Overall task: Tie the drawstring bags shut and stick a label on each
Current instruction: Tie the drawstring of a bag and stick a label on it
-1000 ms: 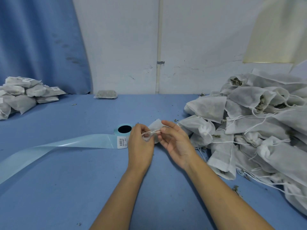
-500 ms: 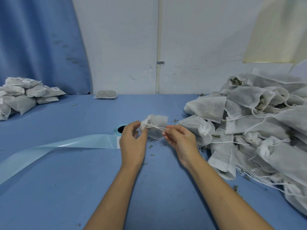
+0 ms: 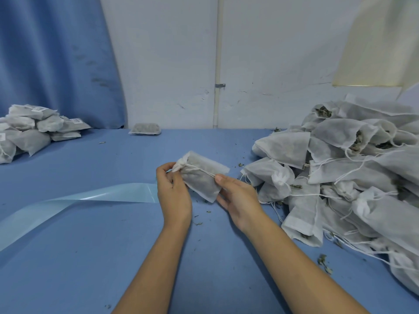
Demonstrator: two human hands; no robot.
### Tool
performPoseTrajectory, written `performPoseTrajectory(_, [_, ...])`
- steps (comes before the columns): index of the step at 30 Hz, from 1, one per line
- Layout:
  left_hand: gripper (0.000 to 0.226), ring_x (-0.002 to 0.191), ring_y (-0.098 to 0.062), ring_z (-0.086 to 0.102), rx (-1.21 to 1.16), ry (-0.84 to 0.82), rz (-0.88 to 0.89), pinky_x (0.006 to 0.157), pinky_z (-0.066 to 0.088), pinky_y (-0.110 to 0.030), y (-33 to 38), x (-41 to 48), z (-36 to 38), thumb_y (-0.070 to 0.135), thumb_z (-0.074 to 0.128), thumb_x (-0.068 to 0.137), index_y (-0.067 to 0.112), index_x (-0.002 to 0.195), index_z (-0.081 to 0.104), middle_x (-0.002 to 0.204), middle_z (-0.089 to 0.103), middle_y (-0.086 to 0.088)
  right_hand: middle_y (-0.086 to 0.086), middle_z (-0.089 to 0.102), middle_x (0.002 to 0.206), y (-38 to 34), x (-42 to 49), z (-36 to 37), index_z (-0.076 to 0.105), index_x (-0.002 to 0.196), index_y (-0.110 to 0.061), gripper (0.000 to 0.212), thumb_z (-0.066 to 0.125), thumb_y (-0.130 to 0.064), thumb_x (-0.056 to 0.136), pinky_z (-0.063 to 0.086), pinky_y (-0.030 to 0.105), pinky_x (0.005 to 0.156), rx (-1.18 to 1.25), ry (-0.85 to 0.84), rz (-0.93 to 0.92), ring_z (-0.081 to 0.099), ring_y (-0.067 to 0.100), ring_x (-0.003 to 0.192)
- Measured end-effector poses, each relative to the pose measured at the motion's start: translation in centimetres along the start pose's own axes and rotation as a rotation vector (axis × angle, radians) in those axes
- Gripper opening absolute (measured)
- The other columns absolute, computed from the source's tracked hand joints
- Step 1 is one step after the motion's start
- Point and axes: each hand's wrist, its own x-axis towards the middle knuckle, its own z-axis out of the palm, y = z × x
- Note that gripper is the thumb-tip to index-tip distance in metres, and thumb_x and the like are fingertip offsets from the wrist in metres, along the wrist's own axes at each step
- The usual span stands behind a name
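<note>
A small white drawstring bag (image 3: pixel 201 175) filled with dried herbs is held above the blue table between both hands. My left hand (image 3: pixel 173 191) pinches its gathered neck at the upper left. My right hand (image 3: pixel 238 196) pinches the white drawstring (image 3: pixel 201 170), which runs taut across the bag, and its lower fingers sit under the bag's bottom edge. A pale blue label backing strip (image 3: pixel 90 198) trails from behind my left hand to the left edge; the label roll is hidden by that hand.
A big heap of open drawstring bags (image 3: pixel 353 177) with loose strings fills the right side. A stack of labelled bags (image 3: pixel 34 130) lies far left, and one flat bag (image 3: pixel 145 128) lies by the back wall. Herb crumbs dot the blue table (image 3: pixel 90 257).
The hands lifted the bag and turned it so its length lies across between them. My right hand drew the string to the right, and the neck is cinched.
</note>
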Motion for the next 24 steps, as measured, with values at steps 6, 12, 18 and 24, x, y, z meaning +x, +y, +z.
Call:
performPoseTrajectory(6, [0.044, 0.095, 0.001, 0.061, -0.108, -0.153, -0.018, 0.078, 0.050, -0.017, 0.1, -1.5, 1.0, 0.018, 0.061, 0.080, 0.024, 0.119, 0.042, 0.111, 0.059, 0.007, 0.006, 0.073, 0.081, 0.4, -0.1, 0.7, 0.068, 0.086, -0.001, 0.007, 0.060, -0.001, 0.086, 0.058, 0.025, 0.067, 0.123, -0.029, 0.032, 0.070, 0.015, 0.077])
performPoseTrajectory(12, [0.043, 0.105, -0.020, 0.062, -0.103, -0.073, -0.049, 0.085, 0.052, -0.029, 1.0, -0.7, 1.2, 0.018, 0.064, 0.086, 0.012, 0.122, 0.040, 0.119, 0.059, -0.010, 0.004, 0.072, 0.081, 1.1, 0.2, 1.0, 0.066, 0.090, -0.005, 0.006, 0.063, -0.003, 0.085, 0.056, 0.027, 0.080, 0.056, -0.089, 0.019, 0.067, 0.015, 0.082])
performPoseTrajectory(18, [0.030, 0.082, -0.005, 0.065, -0.147, -0.048, -0.052, 0.065, 0.051, -0.017, 2.3, 2.1, -0.9, 0.016, 0.064, 0.085, 0.013, 0.114, 0.057, 0.098, 0.066, 0.003, 0.004, 0.060, 0.104, 2.0, 1.7, 1.3, 0.050, 0.102, -0.017, 0.030, 0.056, 0.002, 0.080, 0.051, 0.021, 0.065, -0.354, -0.002, -0.204, 0.063, 0.016, 0.078])
performPoseTrajectory(24, [0.015, 0.068, -0.011, 0.066, -0.228, -0.112, -0.078, 0.059, 0.053, -0.022, 2.0, 3.0, -2.4, 0.004, 0.057, 0.083, 0.014, 0.090, 0.065, 0.073, 0.070, 0.004, 0.001, 0.029, 0.145, 2.5, 2.9, 3.6, 0.049, 0.104, -0.055, 0.048, 0.064, -0.017, 0.078, 0.037, 0.042, 0.103, -1.036, -0.315, -0.447, 0.031, 0.021, 0.130])
